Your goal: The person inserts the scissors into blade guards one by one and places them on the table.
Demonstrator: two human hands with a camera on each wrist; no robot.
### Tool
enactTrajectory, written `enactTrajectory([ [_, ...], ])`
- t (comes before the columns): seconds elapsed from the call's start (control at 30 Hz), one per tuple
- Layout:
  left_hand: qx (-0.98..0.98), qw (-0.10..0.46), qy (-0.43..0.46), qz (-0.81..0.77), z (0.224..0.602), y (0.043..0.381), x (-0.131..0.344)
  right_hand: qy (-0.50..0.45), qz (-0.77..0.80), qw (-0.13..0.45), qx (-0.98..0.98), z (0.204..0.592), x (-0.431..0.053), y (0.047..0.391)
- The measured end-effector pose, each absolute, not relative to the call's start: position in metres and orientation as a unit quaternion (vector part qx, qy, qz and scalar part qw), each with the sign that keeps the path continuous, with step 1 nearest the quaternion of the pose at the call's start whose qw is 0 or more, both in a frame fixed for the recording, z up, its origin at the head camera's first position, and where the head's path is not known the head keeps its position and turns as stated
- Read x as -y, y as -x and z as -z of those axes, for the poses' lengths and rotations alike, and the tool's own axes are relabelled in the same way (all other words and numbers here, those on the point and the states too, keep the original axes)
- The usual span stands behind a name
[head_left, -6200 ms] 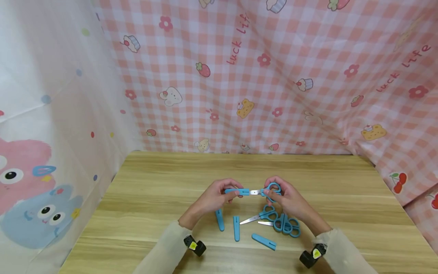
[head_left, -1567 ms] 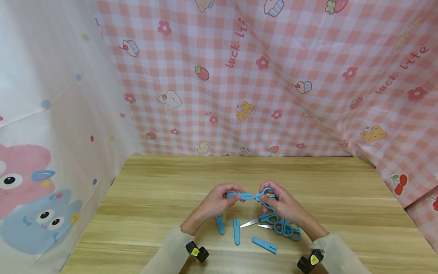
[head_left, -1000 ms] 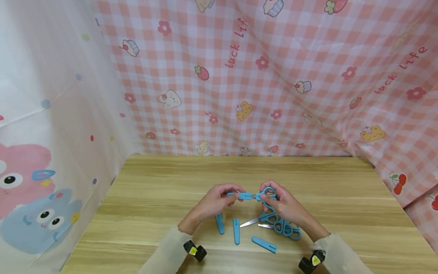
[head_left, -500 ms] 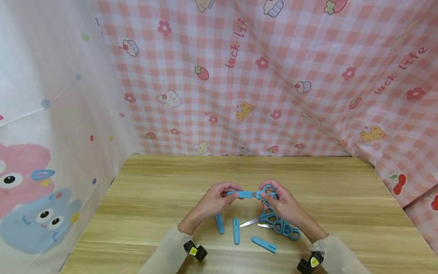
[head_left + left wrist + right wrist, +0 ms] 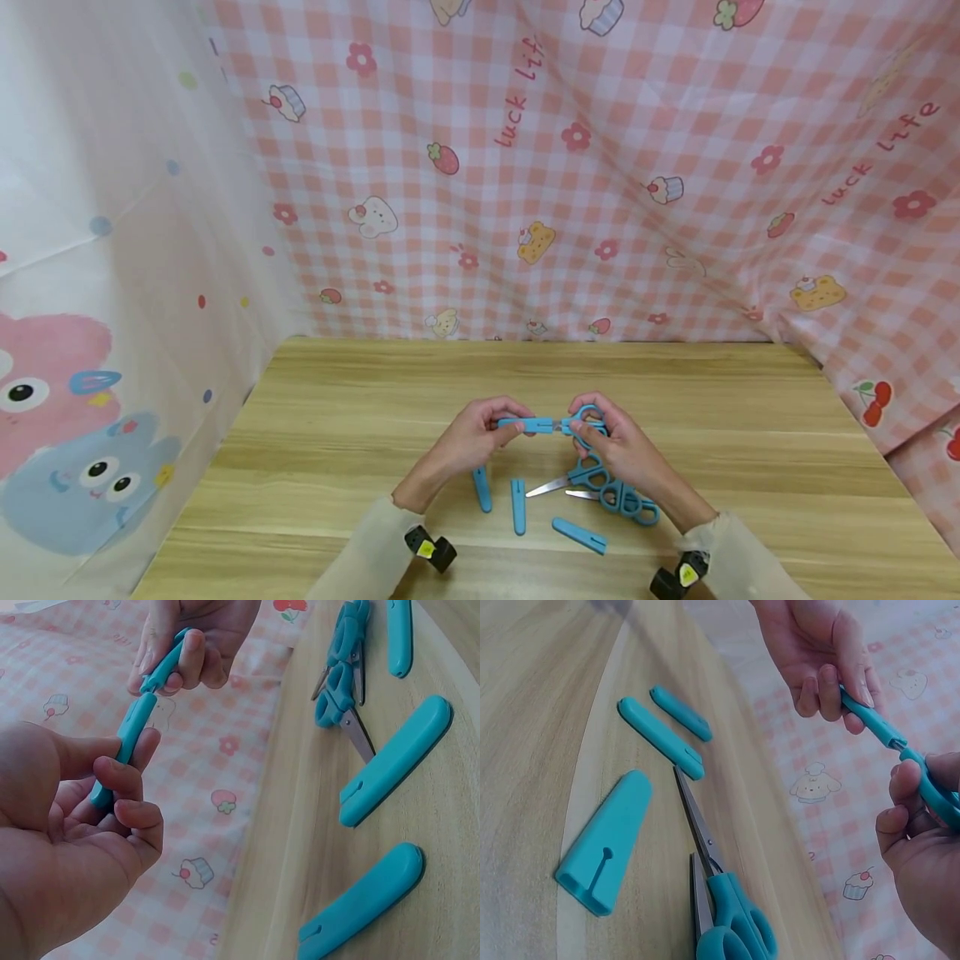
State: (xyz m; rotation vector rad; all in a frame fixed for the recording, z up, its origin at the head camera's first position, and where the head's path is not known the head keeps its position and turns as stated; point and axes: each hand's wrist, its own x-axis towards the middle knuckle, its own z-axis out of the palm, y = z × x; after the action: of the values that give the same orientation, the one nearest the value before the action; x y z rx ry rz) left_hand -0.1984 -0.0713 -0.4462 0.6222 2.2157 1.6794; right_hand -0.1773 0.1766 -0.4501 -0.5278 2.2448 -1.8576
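Note:
Between thumb and fingers my left hand [image 5: 468, 437] pinches a blue scissors sheath [image 5: 535, 426], held level above the table. My right hand [image 5: 624, 440] grips blue-handled scissors [image 5: 934, 792] by the handles, thumb on top. Their blades sit mostly inside the sheath; a short strip of metal shows at its mouth. Below the hands, more blue-handled scissors [image 5: 585, 473] lie bare and overlapping in a small pile. Three loose blue sheaths lie near them: one upright in view [image 5: 518, 507], one slanted at the front [image 5: 607, 840], and one partly hidden by my left hand [image 5: 482, 490].
The wooden table [image 5: 337, 392] runs back to a pink checked cloth [image 5: 480, 208] hanging behind it. A white printed curtain [image 5: 150, 250] hangs along the left side. Each wrist carries a small black camera [image 5: 430, 550].
Compared with several seconds ago, scissors and sheath are closer together, and much less blade shows between them. Over the last second the hands have barely moved; the loose things lie as before.

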Motion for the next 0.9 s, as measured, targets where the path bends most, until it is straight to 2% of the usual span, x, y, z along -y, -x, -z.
enactTrajectory([
  [0.9, -0.774, 0.14, -0.219, -0.577, 0.4446, 0.2002, 0.0667, 0.184, 0.626, 0.08, -0.754, 0.4514, -0.1708, 0.1778],
])
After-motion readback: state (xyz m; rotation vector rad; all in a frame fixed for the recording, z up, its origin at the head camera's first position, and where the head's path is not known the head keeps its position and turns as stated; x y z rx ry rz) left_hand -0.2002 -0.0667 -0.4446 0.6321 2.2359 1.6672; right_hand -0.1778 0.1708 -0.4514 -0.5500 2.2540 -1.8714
